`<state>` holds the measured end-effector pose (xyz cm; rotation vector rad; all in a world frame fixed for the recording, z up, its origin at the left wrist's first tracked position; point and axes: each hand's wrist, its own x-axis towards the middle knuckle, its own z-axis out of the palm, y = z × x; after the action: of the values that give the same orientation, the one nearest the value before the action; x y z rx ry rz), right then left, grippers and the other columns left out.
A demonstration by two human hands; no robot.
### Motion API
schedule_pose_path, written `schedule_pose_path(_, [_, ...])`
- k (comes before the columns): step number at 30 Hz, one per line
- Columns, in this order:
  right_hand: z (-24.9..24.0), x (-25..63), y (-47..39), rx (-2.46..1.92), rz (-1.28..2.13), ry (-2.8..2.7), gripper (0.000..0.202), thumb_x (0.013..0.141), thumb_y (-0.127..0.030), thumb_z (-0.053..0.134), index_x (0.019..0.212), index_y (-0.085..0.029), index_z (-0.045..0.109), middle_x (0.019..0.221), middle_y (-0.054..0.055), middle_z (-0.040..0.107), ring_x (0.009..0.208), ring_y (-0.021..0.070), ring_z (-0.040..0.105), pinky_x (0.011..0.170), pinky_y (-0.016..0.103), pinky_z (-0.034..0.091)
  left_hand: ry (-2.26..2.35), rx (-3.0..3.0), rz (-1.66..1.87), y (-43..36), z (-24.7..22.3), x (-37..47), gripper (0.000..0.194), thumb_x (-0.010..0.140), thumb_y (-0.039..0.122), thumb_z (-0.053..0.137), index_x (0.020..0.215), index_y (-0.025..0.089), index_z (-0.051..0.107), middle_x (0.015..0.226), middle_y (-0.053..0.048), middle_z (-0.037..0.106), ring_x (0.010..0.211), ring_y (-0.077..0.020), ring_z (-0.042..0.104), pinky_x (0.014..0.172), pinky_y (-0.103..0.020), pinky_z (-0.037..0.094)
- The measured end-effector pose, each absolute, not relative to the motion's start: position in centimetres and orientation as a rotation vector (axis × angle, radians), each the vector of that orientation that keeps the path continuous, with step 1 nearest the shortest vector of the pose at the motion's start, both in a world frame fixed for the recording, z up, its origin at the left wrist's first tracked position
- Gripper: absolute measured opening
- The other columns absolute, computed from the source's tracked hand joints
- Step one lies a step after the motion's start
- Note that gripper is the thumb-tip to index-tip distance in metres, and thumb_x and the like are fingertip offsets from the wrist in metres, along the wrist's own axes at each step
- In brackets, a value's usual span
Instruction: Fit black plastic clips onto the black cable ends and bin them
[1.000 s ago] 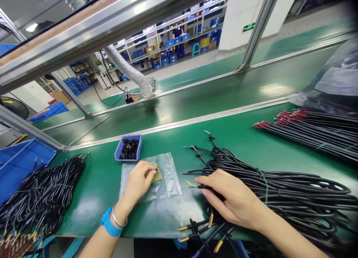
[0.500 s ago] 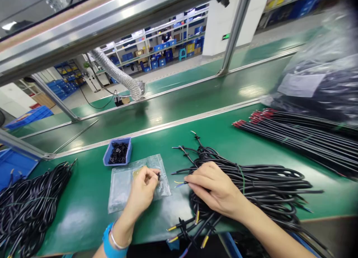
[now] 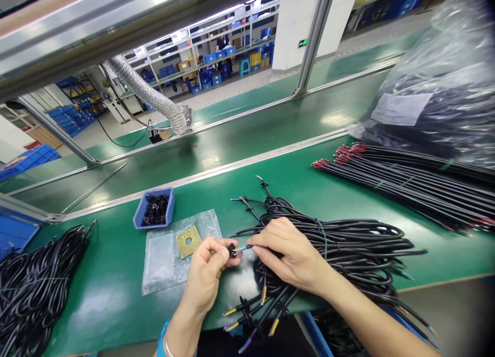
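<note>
Between the thumb and fingers of my left hand is a small black plastic clip. My right hand pinches a black cable close to its stripped end. Thin yellow and blue wires from that end reach the clip; whether they pass through it I cannot tell. Under my right hand lies a tied bundle of black cables, several with similar black clips near their ends. A flat clear plastic bag lies left of my left hand, with a yellowish square sponge on it.
A blue bin of small black clips stands behind the bag. Another black cable bundle lies at far left. Red-tipped black cables and a large plastic-wrapped pack are at right. A metal rail crosses behind.
My left hand has moved right with the clip, meeting the wire ends held by my right hand. The sponge it was covering now shows. The whole view has shifted slightly.
</note>
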<state>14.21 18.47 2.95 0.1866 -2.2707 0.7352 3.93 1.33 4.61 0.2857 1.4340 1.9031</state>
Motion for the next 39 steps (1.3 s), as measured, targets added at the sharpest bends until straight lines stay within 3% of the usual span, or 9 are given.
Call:
schedule_pose_path(7, [3.0, 14.0, 18.4, 0.165, 0.662, -2.211, 0.011, 0.092, -0.015, 0.056, 0.093, -0.017, 0.066, 0.070, 0.000, 0.062, 0.066, 0.0132, 0.053, 0.066, 0.031, 0.035, 1.433, 0.422, 1.885, 0.7, 4.2, 3.9, 0.028, 0.068, 0.029, 0.086, 0.074, 0.015, 0.064, 0.098, -0.005, 0.070, 0.080, -0.0152, 0.070, 0.074, -0.024, 0.056])
schedule_pose_path(14, [3.0, 14.1, 18.5, 0.194, 0.616, -2.152, 0.009, 0.090, -0.015, 0.058, 0.095, -0.018, 0.065, 0.070, 0.000, 0.065, 0.065, 0.0133, 0.055, 0.066, 0.032, 0.037, 1.585, 0.438, 1.881, 1.1, 3.8, 4.4, 0.032, 0.062, 0.023, 0.090, 0.078, 0.015, 0.064, 0.093, -0.003, 0.072, 0.074, -0.0089, 0.066, 0.070, -0.017, 0.052])
schedule_pose_path(27, [3.2, 14.4, 18.5, 0.232, 0.661, -2.219, 0.010, 0.092, -0.019, 0.056, 0.092, -0.018, 0.067, 0.071, 0.000, 0.065, 0.066, 0.0123, 0.053, 0.068, 0.032, 0.035, 1.528, 0.404, 1.987, 1.1, 3.4, 4.3, 0.030, 0.063, 0.018, 0.088, 0.077, 0.017, 0.062, 0.093, -0.001, 0.071, 0.079, -0.0113, 0.069, 0.076, -0.021, 0.056])
schedule_pose_path(39, [3.0, 14.4, 18.4, 0.307, 0.578, -2.224, 0.011, 0.091, -0.015, 0.054, 0.094, -0.018, 0.065, 0.071, 0.000, 0.064, 0.068, 0.0139, 0.052, 0.070, 0.034, 0.035, 1.691, 0.471, 1.868, 2.1, 3.7, 5.6, 0.027, 0.063, 0.017, 0.086, 0.079, 0.017, 0.065, 0.093, -0.005, 0.073, 0.077, -0.0143, 0.069, 0.071, -0.022, 0.055])
